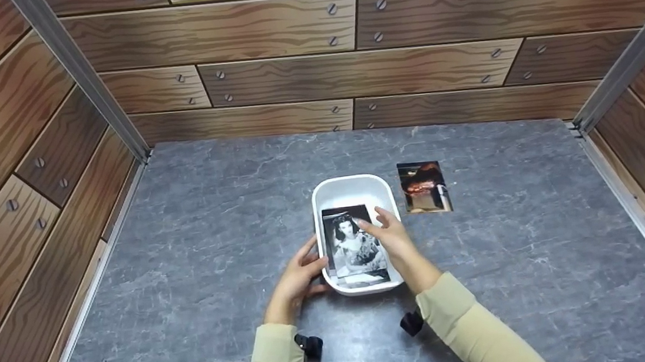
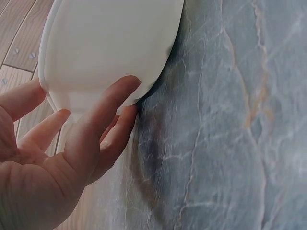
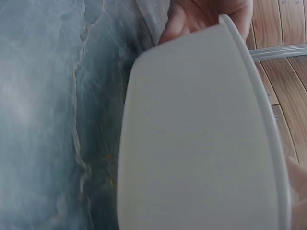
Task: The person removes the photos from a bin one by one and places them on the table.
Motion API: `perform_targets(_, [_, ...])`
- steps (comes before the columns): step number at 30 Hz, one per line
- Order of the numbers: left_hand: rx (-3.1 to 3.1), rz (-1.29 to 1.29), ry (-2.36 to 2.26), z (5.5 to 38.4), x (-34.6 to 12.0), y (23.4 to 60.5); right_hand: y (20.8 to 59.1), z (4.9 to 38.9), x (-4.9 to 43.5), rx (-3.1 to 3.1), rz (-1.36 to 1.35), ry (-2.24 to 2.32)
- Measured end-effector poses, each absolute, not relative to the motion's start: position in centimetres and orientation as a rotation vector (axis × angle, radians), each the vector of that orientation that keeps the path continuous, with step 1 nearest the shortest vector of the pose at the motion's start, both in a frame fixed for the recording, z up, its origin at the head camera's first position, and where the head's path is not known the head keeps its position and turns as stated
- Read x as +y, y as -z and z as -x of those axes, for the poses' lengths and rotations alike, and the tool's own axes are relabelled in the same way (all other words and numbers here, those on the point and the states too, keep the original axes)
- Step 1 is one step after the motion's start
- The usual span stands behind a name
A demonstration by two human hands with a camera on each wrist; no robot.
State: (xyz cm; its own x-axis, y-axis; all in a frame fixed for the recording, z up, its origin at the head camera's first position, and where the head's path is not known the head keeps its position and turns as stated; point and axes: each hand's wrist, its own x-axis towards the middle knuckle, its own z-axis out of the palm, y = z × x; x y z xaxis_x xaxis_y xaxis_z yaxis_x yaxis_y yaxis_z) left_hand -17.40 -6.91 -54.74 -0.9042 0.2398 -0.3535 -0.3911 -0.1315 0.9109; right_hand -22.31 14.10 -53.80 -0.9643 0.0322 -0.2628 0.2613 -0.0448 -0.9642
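A white rectangular tub [image 1: 352, 187] with rounded corners is at the middle of the table. Inside it lie black-and-white photo prints, the top one a portrait photo [image 1: 356, 254]; another print's edge shows beneath. My left hand [image 1: 302, 274] holds the tub at its near left side, thumb at the rim and fingers against the outer wall, as the left wrist view [image 2: 91, 139] also shows. Over the tub's right rim reaches my right hand [image 1: 397, 245], thumb and fingers spread above the portrait photo. The right wrist view mostly shows the tub's outer wall [image 3: 196, 134].
A colour photo print [image 1: 425, 187] lies flat on the table just right of the tub. The grey marbled tabletop [image 1: 213, 215] is bounded by wood-patterned panels [image 1: 265, 80] at the back and both sides, with metal posts at the back corners.
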Motion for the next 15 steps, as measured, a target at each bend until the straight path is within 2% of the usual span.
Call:
perform_targets(7, [1.746, 0.147, -2.075, 17.4, -6.9, 54.8, 65.1, 27.4, 15.4, 2.158, -0.373, 2.023])
perform_targets(11, [1.746, 0.142, -2.073, 17.4, -7.0, 54.8, 65.8, 28.1, 15.1, 2.204, -0.380, 1.910])
perform_targets(15, [1.749, 0.150, -2.074, 17.4, -7.1, 54.7, 63.7, 27.1, 14.4, 2.252, -0.335, 1.815])
